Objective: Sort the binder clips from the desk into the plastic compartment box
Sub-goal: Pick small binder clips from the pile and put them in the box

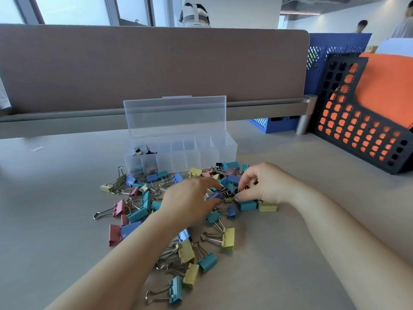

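Grey tabletop (55, 220) carries a loose pile of coloured clips (143, 211) just in front of the clear box (201, 157). Its long axis runs left to right, lid (176, 115) upright at the back, a few clips in its two leftmost compartments. Left hand (190, 198) rests loosely spread on the pile, fingers touching clips. Right hand (261, 184), close beside, pinches a small clip (247, 187) between thumb and curled fingers

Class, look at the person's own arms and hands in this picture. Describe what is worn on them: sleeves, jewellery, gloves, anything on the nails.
The left forearm and right forearm are bare, and no sleeve edge shows. The left hand and right hand have no visible gloves, rings, watch or bracelet. The right thumbnail looks greyish, perhaps polished.
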Tool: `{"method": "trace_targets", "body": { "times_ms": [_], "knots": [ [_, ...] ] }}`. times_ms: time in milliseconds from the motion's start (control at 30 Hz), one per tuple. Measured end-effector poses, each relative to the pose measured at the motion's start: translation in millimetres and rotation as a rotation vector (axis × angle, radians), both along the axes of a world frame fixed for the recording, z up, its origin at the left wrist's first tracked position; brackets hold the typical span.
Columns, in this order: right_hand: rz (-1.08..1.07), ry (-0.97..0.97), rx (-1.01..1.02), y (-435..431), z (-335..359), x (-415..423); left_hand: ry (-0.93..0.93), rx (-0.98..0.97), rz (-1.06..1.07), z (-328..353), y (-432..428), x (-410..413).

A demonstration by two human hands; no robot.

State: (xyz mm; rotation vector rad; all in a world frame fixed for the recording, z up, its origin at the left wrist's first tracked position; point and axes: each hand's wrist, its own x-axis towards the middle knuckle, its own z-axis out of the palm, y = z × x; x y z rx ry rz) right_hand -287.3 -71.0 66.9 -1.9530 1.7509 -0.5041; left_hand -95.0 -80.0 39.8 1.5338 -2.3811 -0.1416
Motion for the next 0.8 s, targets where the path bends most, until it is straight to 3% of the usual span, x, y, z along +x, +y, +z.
{"method": "trace_targets", "body": {
  "times_ms": [167,367,533,800],
  "knots": [
    [0.019,0.110,0.023,-1,-2,0,-0.006,0.009,0.019,3,-4,7],
    [0.003,0.077,0.033,-4,-1,-4,0.002,-0.019,0.036,7,-2,5],
    [0.021,0.056,-0.024,-3,-4,1,-0.042,-0.020,-0.067,2,0,-1],
    [0.009,0.064,-0.027,-2,-3,2,0.022,-0.007,0.014,-1,-6,3]
  ]
}}
